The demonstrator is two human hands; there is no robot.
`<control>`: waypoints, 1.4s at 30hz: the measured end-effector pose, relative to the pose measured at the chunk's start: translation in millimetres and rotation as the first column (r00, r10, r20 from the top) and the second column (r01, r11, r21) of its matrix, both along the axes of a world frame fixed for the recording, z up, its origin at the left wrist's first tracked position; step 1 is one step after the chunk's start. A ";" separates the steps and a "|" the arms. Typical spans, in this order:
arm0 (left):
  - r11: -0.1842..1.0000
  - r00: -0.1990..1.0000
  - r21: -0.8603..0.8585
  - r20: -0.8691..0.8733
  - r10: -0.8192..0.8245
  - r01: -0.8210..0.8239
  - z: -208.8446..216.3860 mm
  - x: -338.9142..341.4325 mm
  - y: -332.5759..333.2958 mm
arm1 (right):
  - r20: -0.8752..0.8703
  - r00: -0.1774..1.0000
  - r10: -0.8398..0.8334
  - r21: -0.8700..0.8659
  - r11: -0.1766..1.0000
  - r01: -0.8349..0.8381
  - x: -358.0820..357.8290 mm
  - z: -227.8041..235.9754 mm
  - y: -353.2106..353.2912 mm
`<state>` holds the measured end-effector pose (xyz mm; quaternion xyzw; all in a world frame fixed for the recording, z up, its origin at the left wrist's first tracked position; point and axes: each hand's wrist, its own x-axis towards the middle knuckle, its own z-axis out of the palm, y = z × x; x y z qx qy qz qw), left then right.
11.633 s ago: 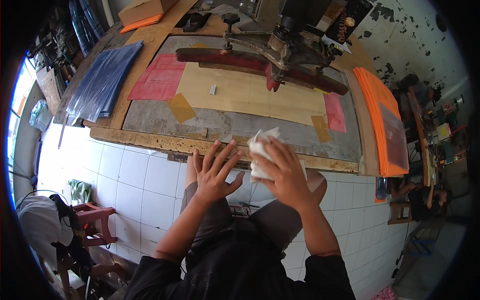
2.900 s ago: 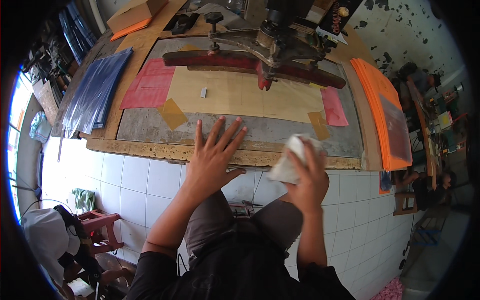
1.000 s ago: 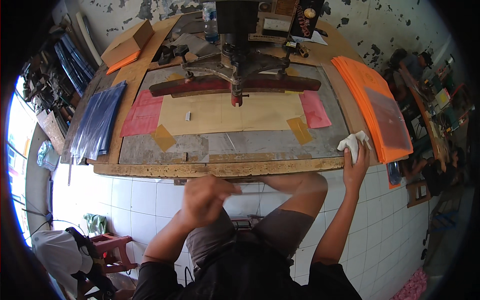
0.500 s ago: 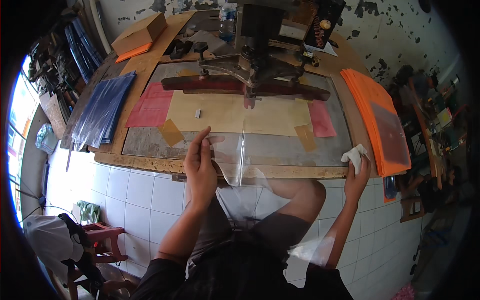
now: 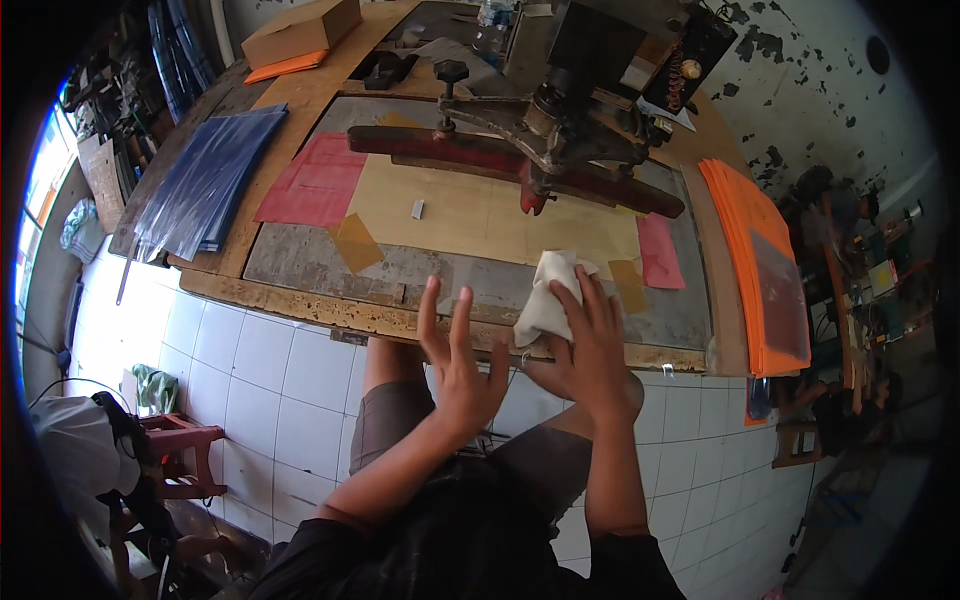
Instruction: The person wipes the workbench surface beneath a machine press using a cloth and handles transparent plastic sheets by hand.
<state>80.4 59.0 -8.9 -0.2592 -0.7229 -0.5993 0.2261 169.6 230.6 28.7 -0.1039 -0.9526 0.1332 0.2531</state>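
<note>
My right hand (image 5: 597, 345) is closed on a crumpled white cloth (image 5: 548, 300) over the front edge of the table. To its left, my left hand (image 5: 465, 375) hangs by the same edge with its fingers spread, and I make out nothing in its grasp. Behind both hands lies a grey metal plate (image 5: 310, 262) bearing a long tan sheet (image 5: 470, 215), with pink pieces (image 5: 315, 180) at its ends. A small white tag (image 5: 417, 209) rests on the tan sheet. Over the sheet's far side stretches the press head, a dark red bar (image 5: 450, 155).
Blue clear-covered sheets (image 5: 210, 180) are stacked at the left of the table. Orange sleeves (image 5: 755, 260) form a pile on the right. A cardboard box (image 5: 300, 32) stands at the far left. On the floor are a red stool (image 5: 185, 450) and a person in a white cap.
My right hand has brought the white cloth from the table's right corner to the middle. My left hand has moved right and spread its fingers; the clear plastic sheet beside it no longer shows.
</note>
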 end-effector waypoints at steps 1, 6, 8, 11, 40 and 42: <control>0.984 0.994 -0.176 -0.103 -0.037 0.018 -2.8 -8.0 -12.3 | 0.071 0.997 -0.012 -0.028 1.000 0.014 -5.4 -11.3 2.8; 0.778 0.944 -0.623 -0.202 -0.261 0.082 -14.9 -40.3 -55.7 | 0.098 0.995 -0.037 -0.027 0.999 0.040 -9.3 -3.4 -5.6; 0.781 0.944 -0.622 -0.223 -0.243 0.054 -25.9 -37.5 -57.3 | 0.082 0.995 -0.053 -0.007 0.999 0.054 -19.7 -2.8 -19.3; 0.790 0.953 -0.613 -0.240 -0.187 0.000 -39.9 -37.0 -57.5 | 0.146 0.932 0.331 -0.093 0.943 -0.320 -37.4 6.0 -28.1; 0.824 0.958 -0.566 -0.215 -0.190 0.036 -36.3 -31.1 -50.0 | 0.175 0.976 -0.132 -0.050 0.989 0.143 -86.3 -3.3 107.7; 0.823 0.965 -0.566 -0.186 -0.185 0.049 -41.3 -30.7 -56.2 | 0.165 0.986 -0.022 0.100 0.995 0.006 -95.6 1.9 47.9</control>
